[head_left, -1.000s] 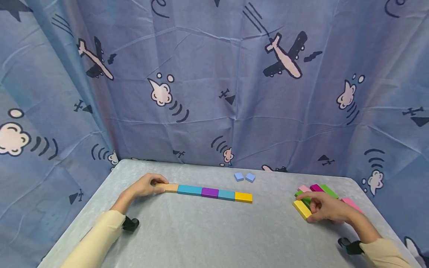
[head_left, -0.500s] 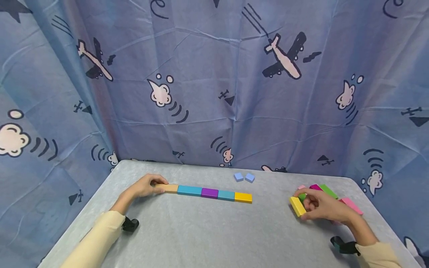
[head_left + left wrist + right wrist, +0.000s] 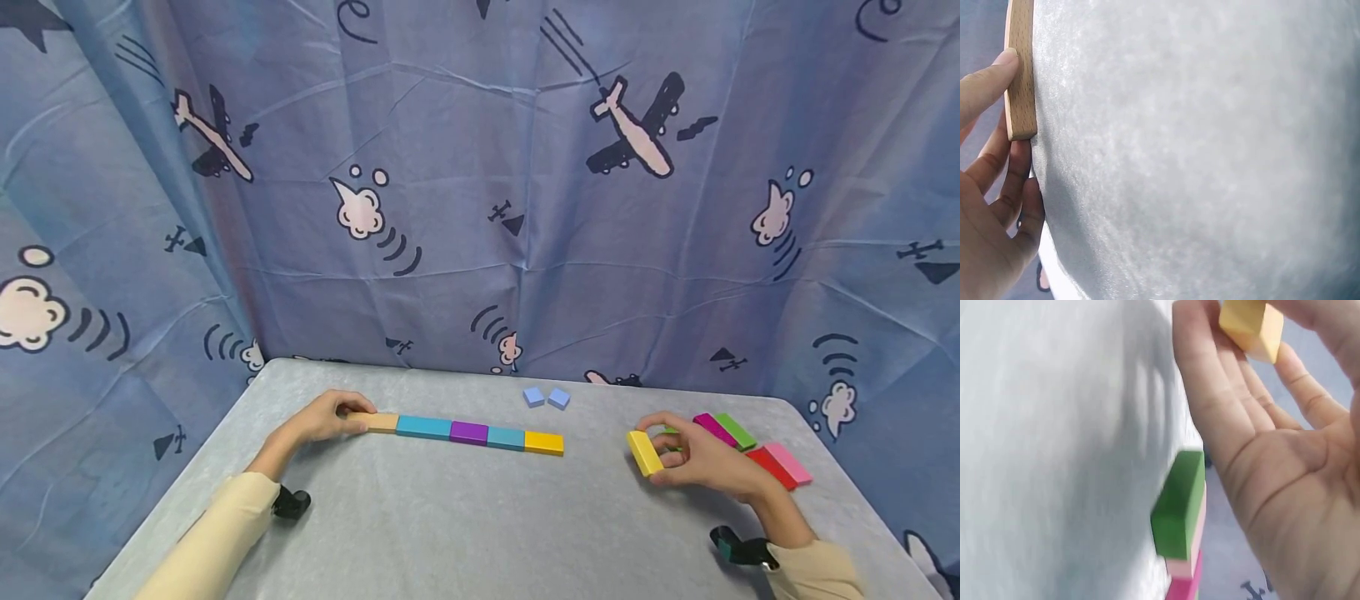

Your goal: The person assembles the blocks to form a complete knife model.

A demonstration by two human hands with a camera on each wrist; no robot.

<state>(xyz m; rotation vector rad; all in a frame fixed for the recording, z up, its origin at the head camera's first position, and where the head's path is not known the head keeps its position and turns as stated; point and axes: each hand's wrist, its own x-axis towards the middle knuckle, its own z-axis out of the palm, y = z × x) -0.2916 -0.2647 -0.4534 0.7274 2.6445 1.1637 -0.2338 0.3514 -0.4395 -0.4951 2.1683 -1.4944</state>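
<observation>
Yellow block (image 3: pixel 644 454), gripped in right hand (image 3: pixel 705 458), fingers bent | tan block (image 3: pixel 384 422), pinched in left hand (image 3: pixel 327 415) | could bump row (image 3: pixel 469 432) between hands crooked by hurrying

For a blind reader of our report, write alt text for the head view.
The right hand holds a yellow block near loose blocks, while the left hand pinches the tan block ending a five-block row on a grey table.

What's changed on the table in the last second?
The right hand has carried the light yellow block leftward, away from the pile toward the row, revealing the red block. The left hand still holds the tan block; the row hasn't moved.
</observation>
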